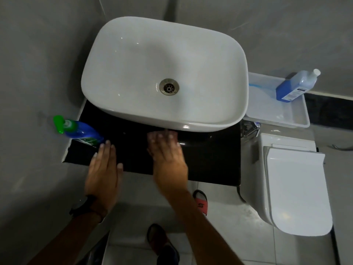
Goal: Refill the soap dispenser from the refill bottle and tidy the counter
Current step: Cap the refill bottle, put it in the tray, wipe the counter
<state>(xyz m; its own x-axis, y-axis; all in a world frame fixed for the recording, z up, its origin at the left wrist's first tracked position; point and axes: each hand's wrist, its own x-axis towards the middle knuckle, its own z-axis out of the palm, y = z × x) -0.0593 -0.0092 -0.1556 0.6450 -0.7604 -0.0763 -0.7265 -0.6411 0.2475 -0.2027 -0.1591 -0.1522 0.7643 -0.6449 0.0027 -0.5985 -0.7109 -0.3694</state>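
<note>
Both hands were flat and held nothing: the left hand (104, 169) had its fingers (107, 150) just beside the soap dispenser (82, 131) on the black table (210, 159), the right hand (168, 155) hovered blurred. The refill bottle (295, 86) stood well apart in a tray (277, 115); probably heavy and slippery, best gripped around its body

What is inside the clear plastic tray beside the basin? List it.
The clear tray holds one blue bottle with a white cap, standing at its far end. The rest shows bare tray floor. Anything under the bottle's base is hidden.
</note>
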